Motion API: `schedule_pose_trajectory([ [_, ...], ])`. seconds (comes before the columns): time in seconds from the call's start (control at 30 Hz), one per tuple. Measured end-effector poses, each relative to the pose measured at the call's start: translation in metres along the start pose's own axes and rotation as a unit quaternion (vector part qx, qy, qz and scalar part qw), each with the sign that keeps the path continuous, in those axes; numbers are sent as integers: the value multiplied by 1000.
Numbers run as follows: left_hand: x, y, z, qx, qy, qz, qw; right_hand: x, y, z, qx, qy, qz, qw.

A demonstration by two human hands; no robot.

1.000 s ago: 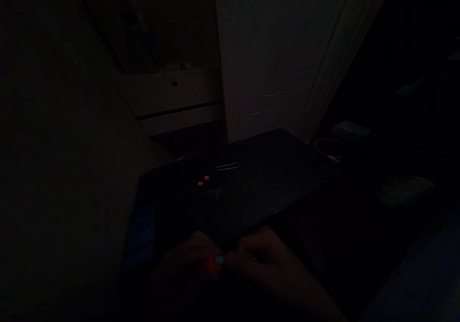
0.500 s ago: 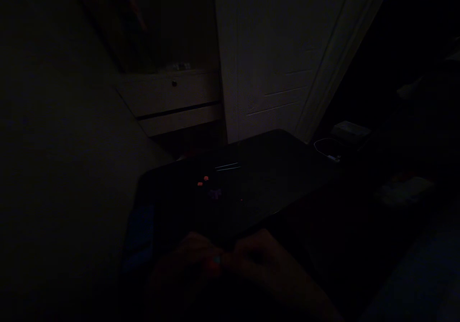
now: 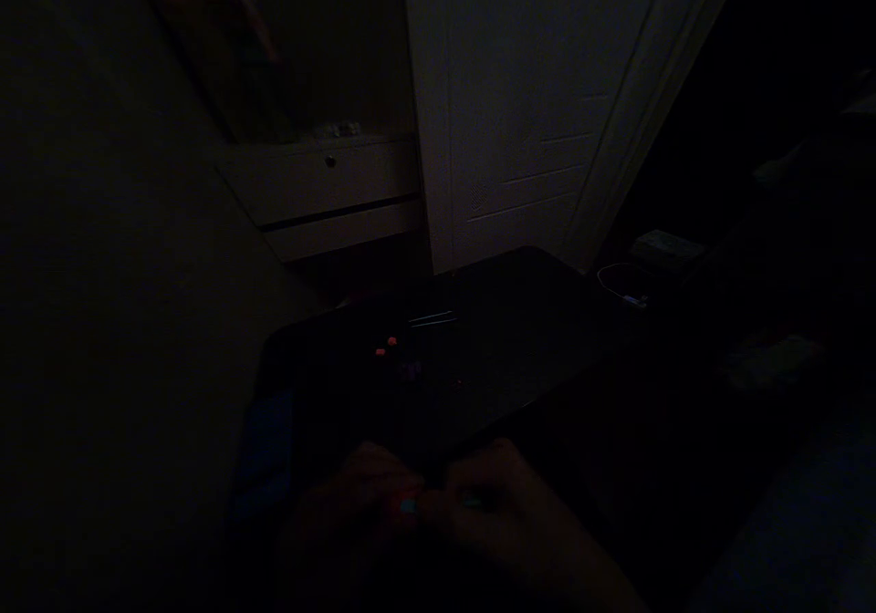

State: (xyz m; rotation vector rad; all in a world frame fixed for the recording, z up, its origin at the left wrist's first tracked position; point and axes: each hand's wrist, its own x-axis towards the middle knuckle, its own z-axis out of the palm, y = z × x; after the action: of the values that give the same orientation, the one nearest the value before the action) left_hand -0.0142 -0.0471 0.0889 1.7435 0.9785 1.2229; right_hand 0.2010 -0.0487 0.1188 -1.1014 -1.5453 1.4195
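The picture is very dark. My left hand (image 3: 359,494) is closed at the near edge of the table, its fingers pinching a small red piece with a pale blue part (image 3: 409,505). Against it, from the right, press the closed fingertips of my right hand (image 3: 503,508). A faint greenish glint (image 3: 472,503) shows inside the curl of my right hand; what it belongs to I cannot make out. Beyond my hands, two small orange pieces (image 3: 380,352) and a dim purple piece (image 3: 411,371) lie on the dark table (image 3: 520,321).
Two thin pale sticks (image 3: 432,319) lie farther back on the table, and a tiny speck (image 3: 459,382) lies nearer. A bluish flat object (image 3: 266,440) is at the left edge. Behind stand a drawer unit (image 3: 328,180) and a pale door (image 3: 520,93); a white cable (image 3: 633,301) lies right.
My right hand has shifted slightly, and a greenish glint now shows within it. The pale blue part between my hands has moved a little down and left.
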Motion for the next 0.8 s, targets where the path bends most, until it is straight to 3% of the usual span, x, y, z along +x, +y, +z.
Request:
schedule_pose_trajectory([
  [0.33, -5, 1, -5, -11, 12, -68, 998, 1, 12, -2, -55, 15, -54, 997],
  [0.6, -15, -3, 1, -28, 56, -136, 989, 1, 14, -6, -45, 5, -197, 979],
  [0.8, -4, -5, 16, -176, 63, -207, 960, 0, 15, -7, -86, 15, -257, 963],
])
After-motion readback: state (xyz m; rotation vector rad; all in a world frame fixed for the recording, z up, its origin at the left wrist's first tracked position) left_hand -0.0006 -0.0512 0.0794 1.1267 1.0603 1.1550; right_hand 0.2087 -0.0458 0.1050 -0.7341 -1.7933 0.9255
